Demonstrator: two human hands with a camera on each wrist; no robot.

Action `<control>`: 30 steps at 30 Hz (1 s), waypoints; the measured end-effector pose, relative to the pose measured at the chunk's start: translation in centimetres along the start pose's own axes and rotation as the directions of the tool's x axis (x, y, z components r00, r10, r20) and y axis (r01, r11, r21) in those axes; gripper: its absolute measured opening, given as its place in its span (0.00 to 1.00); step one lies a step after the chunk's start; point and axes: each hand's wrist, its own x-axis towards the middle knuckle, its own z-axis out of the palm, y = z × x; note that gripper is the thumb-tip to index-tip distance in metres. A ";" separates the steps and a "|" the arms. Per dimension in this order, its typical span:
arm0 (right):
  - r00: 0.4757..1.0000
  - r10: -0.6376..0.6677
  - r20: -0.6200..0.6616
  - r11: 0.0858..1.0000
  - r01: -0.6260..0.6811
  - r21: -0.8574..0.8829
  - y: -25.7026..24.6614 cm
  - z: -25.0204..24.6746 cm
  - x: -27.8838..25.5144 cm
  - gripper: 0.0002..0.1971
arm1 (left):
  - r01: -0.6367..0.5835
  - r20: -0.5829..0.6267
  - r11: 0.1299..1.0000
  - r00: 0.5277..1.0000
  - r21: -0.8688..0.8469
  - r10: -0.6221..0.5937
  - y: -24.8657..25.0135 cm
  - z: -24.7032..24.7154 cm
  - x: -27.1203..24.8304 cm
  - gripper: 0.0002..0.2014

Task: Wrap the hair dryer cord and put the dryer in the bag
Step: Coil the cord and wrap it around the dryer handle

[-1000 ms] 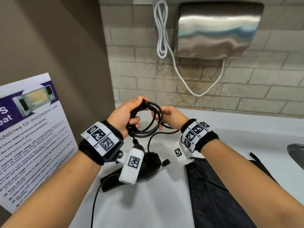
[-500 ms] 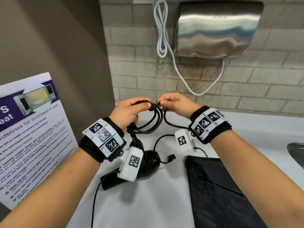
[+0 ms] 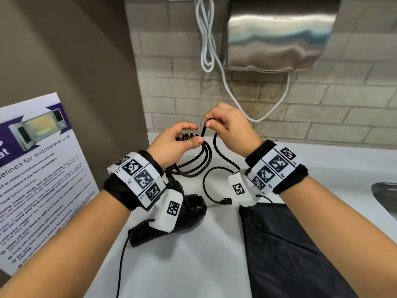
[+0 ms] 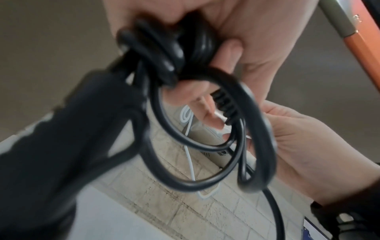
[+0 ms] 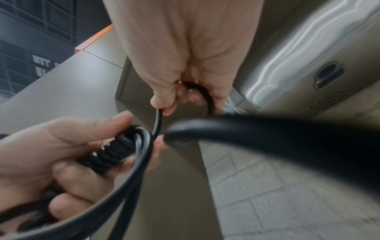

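Head view, left hand (image 3: 174,145) gripping coiled loops of black cord (image 3: 194,164), right hand (image 3: 229,127) pinching next loop at 1 o'clock, hair dryer (image 3: 191,209) lying on counter (image 3: 193,265) below at 6, black bag (image 3: 290,254) sitting flat at 4 o'clock, plug (image 3: 226,201) dangling between.

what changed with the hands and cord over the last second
The right hand rose from beside the coil and now pinches a fresh bend of the cord above the left hand, bringing another loop toward it. The plug end trails on the counter. Unchanged: the left hand grips the coiled loops, and the hair dryer and black bag lie where they were.
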 end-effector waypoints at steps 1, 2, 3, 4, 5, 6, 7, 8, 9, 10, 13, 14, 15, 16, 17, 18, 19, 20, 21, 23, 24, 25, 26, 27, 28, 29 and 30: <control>1.000 -0.017 -0.008 1.000 0.017 0.000 0.0 -0.1 -0.2 0.06 | 0.004 0.026 1.000 1.000 0.024 -0.005 0.1 0.2 0.0 0.14; 0.999 -0.033 -0.014 0.999 0.033 0.003 0.0 -0.1 -0.3 0.06 | -0.001 0.055 0.999 0.999 0.038 -0.001 0.2 0.2 0.0 0.15; 0.999 -0.046 -0.016 0.999 0.046 0.008 0.0 -0.1 -0.4 0.06 | -0.014 0.083 0.999 0.997 0.034 0.011 0.3 0.3 0.1 0.14; 0.999 -0.051 -0.016 0.999 0.051 0.012 0.1 -0.2 -0.5 0.06 | -0.031 0.098 0.999 0.995 0.033 0.027 0.3 0.4 0.1 0.12; 0.999 -0.047 -0.012 0.999 0.047 0.022 0.3 -0.2 -0.6 0.07 | -0.041 0.099 0.999 0.994 0.030 0.038 0.5 0.4 0.1 0.11; 0.999 -0.033 -0.011 0.999 0.034 0.036 0.5 -0.2 -0.6 0.07 | -0.050 0.083 0.999 0.995 0.016 0.048 0.5 0.4 0.1 0.10; 1.000 -0.012 -0.017 0.998 0.013 0.064 0.7 -0.2 -0.7 0.07 | -0.054 0.058 0.999 0.997 0.002 0.054 0.4 0.4 0.2 0.09; 1.000 0.007 -0.030 0.995 -0.004 0.103 1.0 -0.2 -0.9 0.07 | -0.055 0.030 0.998 0.998 0.000 0.055 0.1 0.4 0.3 0.08; 0.998 0.025 -0.049 0.988 -0.017 0.152 1.3 -0.1 -1.1 0.08 | -0.050 0.004 0.999 0.999 0.009 0.050 0.0 0.5 0.4 0.08; 0.997 0.045 -0.070 0.979 -0.030 0.201 1.7 0.1 -1.4 0.11 | -0.045 -0.012 0.999 0.999 0.010 0.046 -0.1 0.5 0.5 0.08; 0.972 0.206 -0.112 0.924 -0.156 0.348 3.8 1.1 -2.9 0.17 | -0.053 -0.062 0.997 0.997 -0.060 0.049 -0.1 0.4 0.5 0.07; 0.945 0.309 -0.105 0.892 -0.250 0.377 4.9 1.6 -3.6 0.19 | -0.059 -0.083 0.995 0.995 -0.084 0.052 -0.1 0.4 0.5 0.08; 0.901 0.428 -0.064 0.851 -0.378 0.365 6.0 2.1 -4.3 0.22 | -0.066 -0.102 0.993 0.993 -0.102 0.056 -0.1 0.3 0.5 0.09; 0.847 0.530 0.025 0.807 -0.513 0.293 7.2 2.6 -5.2 0.24 | -0.069 -0.113 0.990 0.992 -0.120 0.056 -0.1 0.2 0.5 0.10; 0.782 0.604 0.153 0.771 -0.622 0.134 8.4 3.2 -6.1 0.24 | -0.072 -0.119 0.988 0.991 -0.135 0.056 -0.1 0.2 0.4 0.11; 0.700 0.654 0.285 0.743 -0.666 -0.068 9.2 3.8 -7.1 0.23 | -0.073 -0.120 0.987 0.991 -0.146 0.056 0.0 0.2 0.3 0.11; 0.628 0.677 0.384 0.731 -0.635 -0.250 9.9 4.6 -8.1 0.21 | -0.071 -0.116 0.985 0.992 -0.155 0.053 0.1 0.3 0.2 0.12; 0.578 0.678 0.455 0.734 -0.564 -0.378 10.2 5.4 -8.9 0.21 | -0.071 -0.109 0.984 0.993 -0.164 0.053 0.2 0.3 0.2 0.12; 0.535 0.676 0.508 0.737 -0.507 -0.447 10.4 6.3 -9.5 0.22 | -0.073 -0.104 0.983 0.993 -0.170 0.056 0.3 0.3 0.2 0.11; 0.459 0.671 0.582 0.741 -0.425 -0.520 10.5 8.1 -10.1 0.25 | -0.077 -0.092 0.984 0.994 -0.160 0.063 0.4 0.2 0.1 0.11; 0.419 0.664 0.619 0.747 -0.374 -0.549 10.7 9.0 -10.3 0.28 | -0.083 -0.088 0.985 0.994 -0.152 0.070 0.4 0.2 0.0 0.12; 0.382 0.649 0.658 0.761 -0.321 -0.564 11.1 9.9 -10.4 0.29 | -0.090 -0.089 0.985 0.993 -0.151 0.077 0.4 0.1 0.0 0.12; 0.347 0.640 0.686 0.768 -0.267 -0.581 11.3 10.6 -10.4 0.27 | -0.092 -0.090 0.984 0.993 -0.155 0.078 0.4 0.0 0.0 0.13; 0.329 0.637 0.697 0.770 -0.226 -0.596 11.6 11.2 -10.5 0.24 | -0.088 -0.091 0.984 0.993 -0.158 0.074 0.5 0.0 -0.2 0.13; 0.316 0.647 0.693 0.760 -0.203 -0.617 11.7 11.6 -10.5 0.19 | -0.087 -0.088 0.984 0.993 -0.157 0.073 0.6 -0.1 -0.2 0.13; 0.311 0.664 0.680 0.744 -0.189 -0.641 11.7 11.9 -10.5 0.13 | -0.086 -0.084 0.984 0.994 -0.155 0.074 0.6 -0.1 -0.3 0.13; 0.305 0.694 0.652 0.714 -0.178 -0.677 11.6 12.0 -10.5 0.09 | -0.088 -0.082 0.984 0.994 -0.154 0.076 0.6 -0.1 -0.4 0.13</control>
